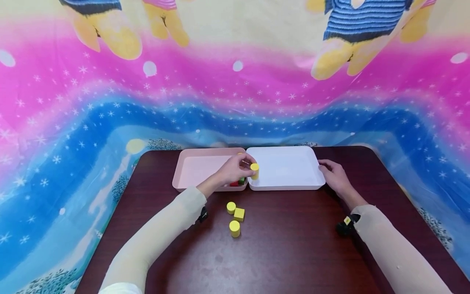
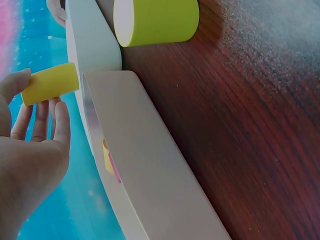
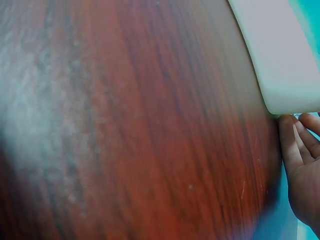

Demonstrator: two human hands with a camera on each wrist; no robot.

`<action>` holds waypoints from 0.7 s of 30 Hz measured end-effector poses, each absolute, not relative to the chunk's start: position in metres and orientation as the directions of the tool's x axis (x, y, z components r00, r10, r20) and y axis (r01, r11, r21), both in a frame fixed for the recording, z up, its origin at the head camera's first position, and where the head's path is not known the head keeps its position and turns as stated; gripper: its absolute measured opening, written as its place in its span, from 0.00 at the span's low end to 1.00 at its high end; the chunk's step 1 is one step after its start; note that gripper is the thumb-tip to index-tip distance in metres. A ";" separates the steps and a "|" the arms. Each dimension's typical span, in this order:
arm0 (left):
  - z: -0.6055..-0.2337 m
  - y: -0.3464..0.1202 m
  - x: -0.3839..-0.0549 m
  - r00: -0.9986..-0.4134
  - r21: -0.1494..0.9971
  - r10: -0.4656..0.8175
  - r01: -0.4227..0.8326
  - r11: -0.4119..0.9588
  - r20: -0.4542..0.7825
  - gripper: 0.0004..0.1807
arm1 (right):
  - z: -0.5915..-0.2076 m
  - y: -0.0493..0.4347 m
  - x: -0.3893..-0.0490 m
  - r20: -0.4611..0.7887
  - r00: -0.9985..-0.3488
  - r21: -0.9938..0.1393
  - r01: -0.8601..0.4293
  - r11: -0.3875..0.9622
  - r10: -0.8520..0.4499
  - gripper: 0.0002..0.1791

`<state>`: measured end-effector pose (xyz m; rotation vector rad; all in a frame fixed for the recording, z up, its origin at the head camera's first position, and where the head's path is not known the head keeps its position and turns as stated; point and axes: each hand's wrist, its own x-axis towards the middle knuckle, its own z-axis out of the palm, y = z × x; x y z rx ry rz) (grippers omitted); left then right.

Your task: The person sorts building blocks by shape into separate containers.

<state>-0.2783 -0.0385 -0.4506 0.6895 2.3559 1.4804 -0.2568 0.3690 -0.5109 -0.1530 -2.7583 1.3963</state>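
Note:
In the head view, my left hand [image 1: 235, 168] pinches a yellow cylinder block [image 1: 255, 171] between thumb and fingertips. The hand is over the right end of the pink tray [image 1: 191, 171], with the block at the left edge of the white tray [image 1: 284, 167]. The left wrist view shows the cylinder gripped at one end, its other end sticking out past the fingers. My right hand [image 1: 335, 175] rests its fingertips against the white tray's right side. In the pink tray, a red block [image 1: 234, 184] and a green block [image 1: 241, 181] are partly hidden by my left hand.
On the dark wooden table [image 1: 286, 241], in front of the trays, stand a yellow cylinder [image 1: 231, 208], a yellow square block [image 1: 239, 214] and another yellow cylinder [image 1: 234, 228]. A colourful patterned cloth [image 1: 235, 98] hangs close behind the table's back edge.

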 end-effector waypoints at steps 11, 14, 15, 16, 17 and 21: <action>-0.454 -0.036 -0.276 -0.832 0.876 0.555 0.260 0.406 -0.010 0.14 | -0.511 0.370 -0.258 -0.015 -0.995 -0.806 0.070 0.587 0.098 0.30; -0.455 -0.036 -0.276 -0.835 0.867 0.550 0.261 0.425 -0.018 0.14 | -0.510 0.370 -0.258 -0.007 -0.996 -0.808 0.061 0.586 0.094 0.30; -0.454 -0.036 -0.275 -0.839 0.864 0.544 0.258 0.433 -0.023 0.14 | -0.510 0.369 -0.258 -0.006 -0.996 -0.808 0.059 0.586 0.092 0.30; -0.454 -0.036 -0.275 -0.841 0.861 0.540 0.255 0.440 -0.027 0.14 | -0.510 0.369 -0.258 -0.005 -0.996 -0.808 0.058 0.587 0.090 0.30; -0.455 -0.036 -0.274 -0.843 0.856 0.537 0.254 0.450 -0.032 0.14 | -0.511 0.369 -0.258 -0.006 -0.996 -0.806 0.058 0.589 0.091 0.30; -0.456 -0.036 -0.273 -0.845 0.839 0.533 0.264 0.476 -0.037 0.14 | -0.512 0.369 -0.258 -0.009 -0.996 -0.804 0.061 0.592 0.090 0.30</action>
